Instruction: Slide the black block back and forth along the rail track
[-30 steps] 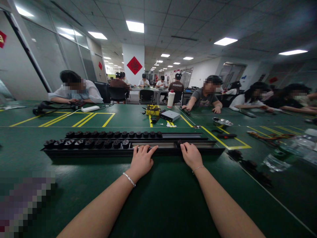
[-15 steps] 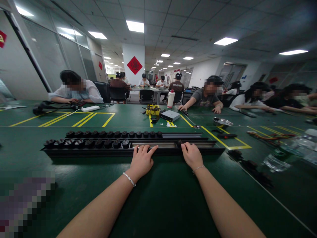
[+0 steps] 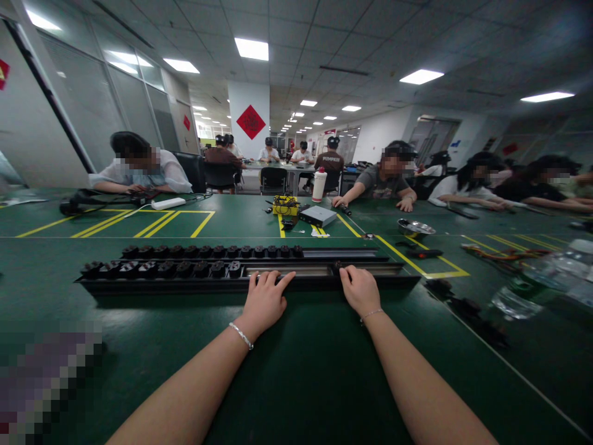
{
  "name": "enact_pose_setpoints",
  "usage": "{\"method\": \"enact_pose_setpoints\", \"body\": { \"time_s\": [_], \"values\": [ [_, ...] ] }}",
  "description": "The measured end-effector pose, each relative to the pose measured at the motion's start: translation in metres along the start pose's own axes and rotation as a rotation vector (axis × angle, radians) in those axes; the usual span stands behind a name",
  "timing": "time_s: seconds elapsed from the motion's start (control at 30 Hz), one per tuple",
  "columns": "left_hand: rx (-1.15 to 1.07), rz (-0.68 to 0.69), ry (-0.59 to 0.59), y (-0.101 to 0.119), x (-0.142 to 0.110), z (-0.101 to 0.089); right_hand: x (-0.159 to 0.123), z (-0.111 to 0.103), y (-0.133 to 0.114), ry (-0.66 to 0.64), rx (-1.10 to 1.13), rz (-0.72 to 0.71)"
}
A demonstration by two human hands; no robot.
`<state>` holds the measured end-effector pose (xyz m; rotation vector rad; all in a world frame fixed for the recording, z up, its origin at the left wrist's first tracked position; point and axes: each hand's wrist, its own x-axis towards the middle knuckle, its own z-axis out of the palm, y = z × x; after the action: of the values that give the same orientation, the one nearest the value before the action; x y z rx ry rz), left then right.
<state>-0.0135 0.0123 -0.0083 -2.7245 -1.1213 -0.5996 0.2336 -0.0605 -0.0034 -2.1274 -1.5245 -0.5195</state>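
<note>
Two long black rails lie side by side across the green table: the near rail (image 3: 176,285) and the far rail (image 3: 345,253). A row of black round socket modules (image 3: 201,269) fills the left part of the near one, and similar ones sit along its neighbour. My left hand (image 3: 265,301) rests on the near rail's front edge, fingers spread, just right of that row. Farther right, my right hand (image 3: 361,290) pinches a single black socket module (image 3: 335,267) in the rail's channel. Its thumb is partly hidden.
More black modules (image 3: 467,309) lie right of the rails, near a clear plastic bottle (image 3: 523,293). Behind stand a metal bowl (image 3: 416,228), a grey box (image 3: 317,216), a yellow box (image 3: 286,206) and a white bottle (image 3: 318,186). Several people sit around the table.
Both hands and the rails stay put. The whole view has shifted very slightly.
</note>
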Motion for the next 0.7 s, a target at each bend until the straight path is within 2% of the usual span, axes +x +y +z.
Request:
{"method": "enact_pose_setpoints", "body": {
  "time_s": [0.7],
  "values": [
    [-0.008, -0.001, -0.015, 0.0001, -0.0002, -0.0012, 0.0002, -0.0031, -0.0012, -0.019, 0.023, 0.027]
  ]
}}
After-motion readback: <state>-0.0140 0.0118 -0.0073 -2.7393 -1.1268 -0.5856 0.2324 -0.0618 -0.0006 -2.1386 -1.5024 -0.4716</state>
